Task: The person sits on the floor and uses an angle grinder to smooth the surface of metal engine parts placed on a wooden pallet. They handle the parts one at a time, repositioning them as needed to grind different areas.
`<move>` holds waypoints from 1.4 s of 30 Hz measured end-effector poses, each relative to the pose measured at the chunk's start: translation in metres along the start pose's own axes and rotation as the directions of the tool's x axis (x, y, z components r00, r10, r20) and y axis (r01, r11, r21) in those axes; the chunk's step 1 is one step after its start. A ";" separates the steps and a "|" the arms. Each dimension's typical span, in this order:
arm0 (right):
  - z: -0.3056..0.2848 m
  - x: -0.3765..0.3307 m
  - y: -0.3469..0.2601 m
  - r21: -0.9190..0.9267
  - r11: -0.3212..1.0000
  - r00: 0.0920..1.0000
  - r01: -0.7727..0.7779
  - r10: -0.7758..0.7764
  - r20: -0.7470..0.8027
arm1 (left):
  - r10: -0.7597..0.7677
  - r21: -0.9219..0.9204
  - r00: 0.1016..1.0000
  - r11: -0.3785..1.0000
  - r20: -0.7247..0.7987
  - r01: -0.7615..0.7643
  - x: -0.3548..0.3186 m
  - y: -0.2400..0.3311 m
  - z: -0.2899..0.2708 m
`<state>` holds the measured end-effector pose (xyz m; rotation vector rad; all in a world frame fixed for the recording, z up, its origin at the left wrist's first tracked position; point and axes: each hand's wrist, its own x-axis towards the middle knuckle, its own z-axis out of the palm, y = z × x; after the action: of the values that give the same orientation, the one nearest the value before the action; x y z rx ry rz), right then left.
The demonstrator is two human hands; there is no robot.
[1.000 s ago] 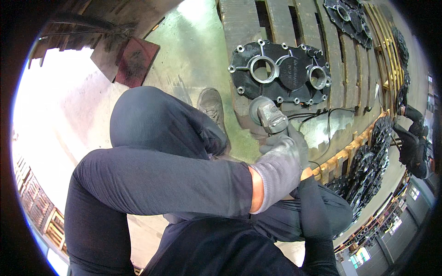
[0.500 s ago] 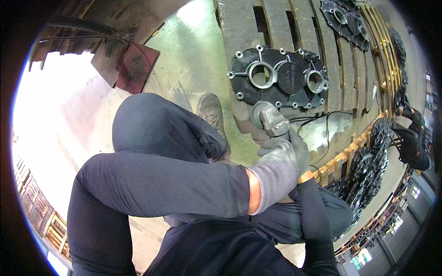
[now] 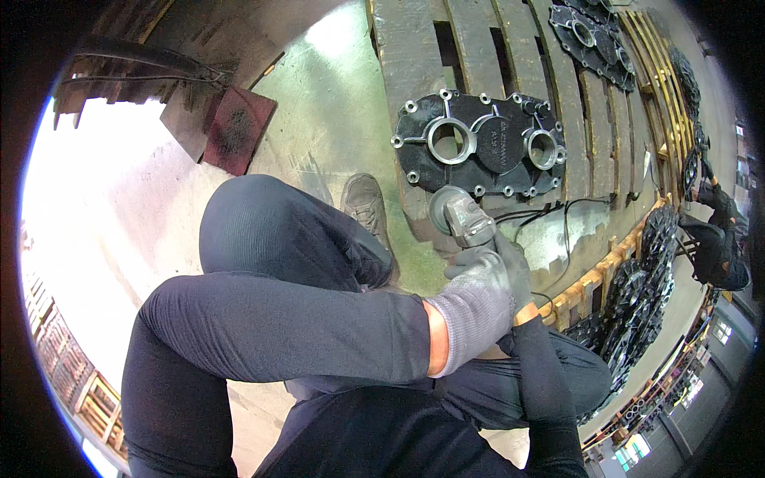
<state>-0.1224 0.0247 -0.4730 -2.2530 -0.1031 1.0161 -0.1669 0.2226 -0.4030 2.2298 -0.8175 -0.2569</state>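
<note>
Both gloved hands are wrapped round an angle grinder (image 3: 470, 224) with a metal gear head and a round disc. My left hand (image 3: 480, 280), in a grey knit glove, closes over its body from the left. My right hand (image 3: 516, 269) grips the same tool from the right, partly covered by the left. The disc lies at the near edge of a black cast housing cover (image 3: 498, 143); whether it touches is hard to tell. Two large bored rings and several bright bolt bosses stand out on that cover, which rests flat on a wooden pallet (image 3: 406, 56).
More black covers (image 3: 590, 40) lie farther along the pallet. Dark cables (image 3: 567, 231) loop beside the grinder. At the right, black castings (image 3: 637, 279) are heaped by a wooden rail, and another person (image 3: 717, 247) is beyond. A dark red board (image 3: 239, 131) lies at the left.
The view has shifted slightly, so the cover and grinder sit a little lower in the picture. Both hands keep their grip, and the disc stays by the cover's near edge.
</note>
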 end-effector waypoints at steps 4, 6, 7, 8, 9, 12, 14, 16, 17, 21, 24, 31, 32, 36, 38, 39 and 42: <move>0.002 -0.003 0.004 -0.019 1.000 1.000 0.016 -0.016 -0.008 | 0.012 0.047 0.998 0.999 -0.068 -0.009 -0.003 0.001 0.007; 0.003 -0.007 0.007 -0.038 0.999 0.999 0.025 -0.026 -0.022 | -0.004 0.147 1.000 0.989 -0.015 0.006 0.000 0.004 0.000; 0.003 -0.008 0.007 -0.046 0.998 0.999 0.036 -0.037 -0.026 | 0.006 0.125 0.999 0.992 -0.044 0.000 0.000 0.004 -0.002; 0.004 -0.009 0.008 -0.061 0.997 0.998 0.045 -0.047 -0.032 | 0.013 0.103 0.997 0.995 -0.074 -0.006 -0.001 0.004 -0.003; 0.006 -0.008 0.007 -0.076 0.996 0.998 0.053 -0.056 -0.033 | 0.000 0.046 0.997 0.999 -0.081 0.003 0.000 0.003 -0.001; 0.011 0.004 -0.022 -0.155 0.988 0.999 0.016 -0.008 0.054 | -0.110 -0.192 0.993 0.976 -0.040 0.100 -0.004 0.005 0.021; -0.002 0.007 -0.044 -0.248 0.963 0.989 -0.104 0.126 0.075 | 0.056 -0.048 0.996 0.997 0.068 -0.053 0.010 0.011 -0.002; 0.006 0.018 -0.045 -0.270 0.952 0.978 -0.145 0.179 0.106 | 0.105 0.034 0.993 0.994 0.044 -0.106 0.009 0.010 -0.003; 0.014 0.025 -0.034 -0.253 0.954 0.976 -0.163 0.193 0.099 | 0.116 0.031 0.992 0.993 -0.047 -0.115 0.008 0.009 0.010; 0.025 0.030 -0.040 -0.235 0.963 0.982 -0.135 0.162 0.097 | 0.170 0.162 0.973 0.976 -0.156 -0.145 -0.003 0.006 0.002; 0.032 0.039 -0.045 -0.227 0.964 0.974 -0.135 0.171 0.146 | 0.152 0.103 0.987 0.984 -0.048 -0.147 -0.012 0.003 0.018; 0.026 0.046 -0.059 -0.316 0.917 0.948 -0.243 0.293 0.123 | 0.025 0.285 0.990 0.957 0.138 -0.063 0.002 0.010 0.020; 0.025 0.045 -0.068 -0.338 0.901 0.932 -0.273 0.335 0.139 | -0.019 0.535 0.998 0.844 0.065 -0.019 -0.006 0.015 0.031; 0.028 0.046 -0.089 -0.345 0.906 0.916 -0.247 0.334 0.221 | -0.002 0.225 0.978 0.973 0.209 -0.046 -0.008 0.007 0.010; 0.025 0.044 -0.081 -0.321 0.914 0.925 -0.246 0.320 0.203 | -0.022 -0.159 0.951 0.987 -0.309 -0.029 -0.017 0.008 0.065; 0.020 0.042 -0.071 -0.305 0.911 0.929 -0.277 0.335 0.155 | -0.082 -0.341 0.846 0.932 -0.527 -0.122 -0.016 0.010 0.092; 0.021 0.044 -0.065 -0.252 0.934 0.947 -0.252 0.292 0.136 | -0.028 -0.225 0.978 0.974 -0.208 -0.020 -0.014 0.006 0.078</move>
<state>-0.0942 0.1010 -0.4723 -2.4331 0.0211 1.4109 -0.2125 0.1840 -0.4549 2.0044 -0.6362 -0.1066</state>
